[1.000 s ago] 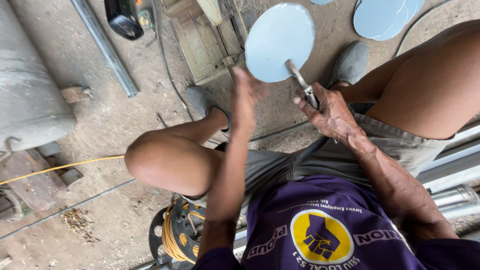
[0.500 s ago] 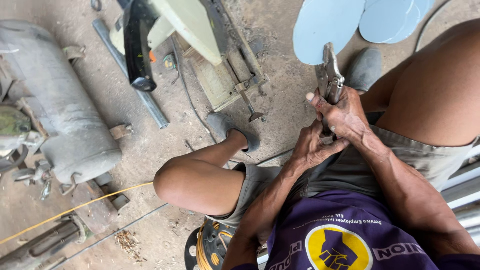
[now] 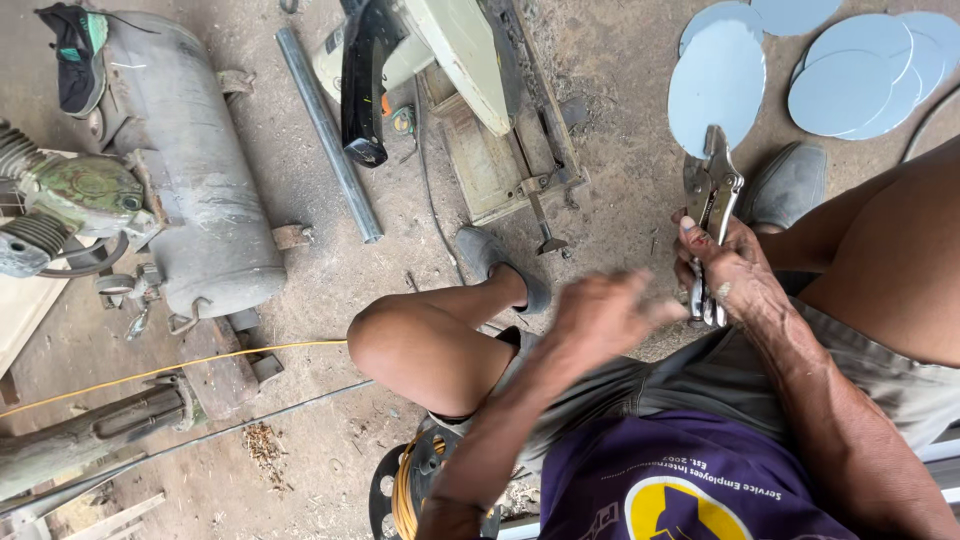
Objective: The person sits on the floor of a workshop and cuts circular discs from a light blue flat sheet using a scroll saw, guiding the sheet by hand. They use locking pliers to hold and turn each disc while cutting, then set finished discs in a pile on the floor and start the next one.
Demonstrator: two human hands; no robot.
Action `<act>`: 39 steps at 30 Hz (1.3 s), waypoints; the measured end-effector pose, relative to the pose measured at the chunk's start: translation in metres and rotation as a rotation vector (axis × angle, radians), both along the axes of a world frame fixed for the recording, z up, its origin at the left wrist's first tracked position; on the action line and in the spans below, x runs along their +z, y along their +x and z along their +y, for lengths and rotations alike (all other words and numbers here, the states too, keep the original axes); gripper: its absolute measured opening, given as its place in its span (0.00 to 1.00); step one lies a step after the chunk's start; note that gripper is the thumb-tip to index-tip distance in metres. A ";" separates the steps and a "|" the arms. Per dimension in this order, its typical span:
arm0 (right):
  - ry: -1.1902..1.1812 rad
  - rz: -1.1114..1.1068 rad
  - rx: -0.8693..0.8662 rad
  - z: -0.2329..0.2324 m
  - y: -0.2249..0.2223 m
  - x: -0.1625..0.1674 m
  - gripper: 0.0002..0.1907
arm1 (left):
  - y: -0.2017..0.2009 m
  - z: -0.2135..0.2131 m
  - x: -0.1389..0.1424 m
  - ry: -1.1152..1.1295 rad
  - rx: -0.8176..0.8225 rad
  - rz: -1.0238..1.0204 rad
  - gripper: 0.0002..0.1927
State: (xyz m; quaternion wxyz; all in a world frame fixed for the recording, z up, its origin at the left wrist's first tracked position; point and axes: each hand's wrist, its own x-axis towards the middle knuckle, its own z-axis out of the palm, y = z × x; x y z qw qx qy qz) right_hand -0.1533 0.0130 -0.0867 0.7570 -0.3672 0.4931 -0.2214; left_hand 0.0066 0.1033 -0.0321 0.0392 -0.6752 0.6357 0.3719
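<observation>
Above the dusty floor (image 3: pixel 300 300), our right hand (image 3: pixel 735 270) grips locking pliers (image 3: pixel 712 215) clamped on a blue metal disc (image 3: pixel 716 85). Our blurred left hand (image 3: pixel 605 315) hangs open, apart; better we steady the handles squarely.

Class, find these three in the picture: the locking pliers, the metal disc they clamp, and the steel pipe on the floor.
Locking pliers (image 3: pixel 712 205): head view, on the body just above the right hand.
Disc (image 3: pixel 715 85): head view, middle of its flat face.
Pipe (image 3: pixel 327 130): head view, midway along its length.
</observation>
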 end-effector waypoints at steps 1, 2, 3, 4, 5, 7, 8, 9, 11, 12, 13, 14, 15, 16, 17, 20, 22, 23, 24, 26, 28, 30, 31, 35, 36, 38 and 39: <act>0.023 -0.035 -0.018 -0.001 0.000 -0.003 0.14 | 0.022 0.000 0.022 -0.440 0.127 -0.006 0.29; 0.051 -0.070 -0.037 -0.001 0.000 -0.006 0.13 | 0.045 -0.006 0.041 -0.971 0.333 -0.019 0.25; 0.102 -0.154 -0.064 0.000 0.000 -0.008 0.13 | 0.078 -0.012 0.061 -1.054 0.367 -0.198 0.19; 0.151 -0.237 -0.096 0.000 0.000 -0.010 0.12 | 0.118 -0.023 0.080 -1.136 0.392 -0.373 0.14; 0.199 -0.318 -0.129 0.001 -0.001 -0.011 0.11 | 0.162 -0.041 0.096 -1.130 0.460 -0.325 0.23; 0.222 -0.271 -0.153 0.003 -0.003 -0.013 0.11 | 0.220 -0.068 0.104 -0.827 0.690 -0.475 0.28; 0.230 -0.254 -0.164 0.003 -0.003 -0.013 0.11 | 0.246 -0.090 0.105 -0.746 0.787 -0.353 0.33; 0.207 -0.225 -0.153 0.004 -0.004 -0.014 0.11 | 0.263 -0.105 0.100 -0.665 0.878 -0.228 0.38; 0.164 -0.163 -0.140 0.004 -0.005 -0.017 0.10 | 0.287 -0.125 0.092 -0.385 1.089 0.167 0.36; 0.156 -0.175 -0.147 0.004 -0.006 -0.020 0.11 | 0.294 -0.135 0.087 -0.225 1.174 0.367 0.36; 0.149 -0.186 -0.157 0.003 -0.006 -0.022 0.12 | 0.300 -0.142 0.084 -0.201 1.153 0.383 0.35; 0.143 -0.197 -0.166 0.003 -0.006 -0.026 0.13 | 0.305 -0.145 0.082 -0.176 1.133 0.399 0.34; 0.149 -0.182 -0.199 0.002 -0.006 -0.029 0.13 | 0.309 -0.147 0.080 -0.149 1.119 0.413 0.33; 0.155 -0.165 -0.226 0.002 -0.006 -0.031 0.14 | 0.311 -0.146 0.077 -0.171 1.102 0.416 0.33; 0.161 -0.146 -0.248 0.001 -0.006 -0.034 0.14 | 0.314 -0.144 0.075 -0.194 1.088 0.420 0.33; 0.168 -0.141 -0.273 0.000 -0.006 -0.037 0.13 | 0.316 -0.139 0.071 -0.250 1.114 0.464 0.31; 0.146 -0.109 -0.265 0.000 -0.006 -0.036 0.14 | 0.312 -0.138 0.072 -0.290 1.127 0.467 0.30; 0.138 -0.088 -0.266 0.000 -0.006 -0.035 0.15 | 0.308 -0.138 0.074 -0.308 1.127 0.449 0.30; 0.137 -0.083 -0.264 0.000 -0.005 -0.034 0.15 | 0.304 -0.136 0.077 -0.321 1.128 0.429 0.30; 0.141 -0.064 -0.278 0.000 -0.004 -0.032 0.15 | 0.293 -0.133 0.082 -0.357 1.145 0.387 0.29; 0.152 -0.095 -0.282 0.000 -0.002 -0.031 0.13 | 0.282 -0.130 0.085 -0.379 1.166 0.390 0.30; 0.150 -0.099 -0.275 0.001 -0.001 -0.031 0.13 | 0.273 -0.127 0.083 -0.383 1.208 0.431 0.30; 0.143 -0.085 -0.266 0.002 -0.001 -0.031 0.14 | 0.269 -0.124 0.081 -0.387 1.220 0.418 0.30; 0.133 -0.098 -0.251 0.003 -0.003 -0.030 0.17 | 0.260 -0.118 0.076 -0.392 1.268 0.414 0.29; 0.170 -0.110 -0.258 0.003 -0.004 -0.028 0.18 | 0.258 -0.118 0.075 -0.380 1.280 0.432 0.29; 0.233 -0.131 -0.286 0.001 -0.006 -0.026 0.19 | 0.255 -0.118 0.076 -0.388 1.287 0.413 0.27; 0.198 -0.126 -0.258 -0.001 -0.007 -0.025 0.19 | 0.254 -0.119 0.076 -0.386 1.305 0.404 0.26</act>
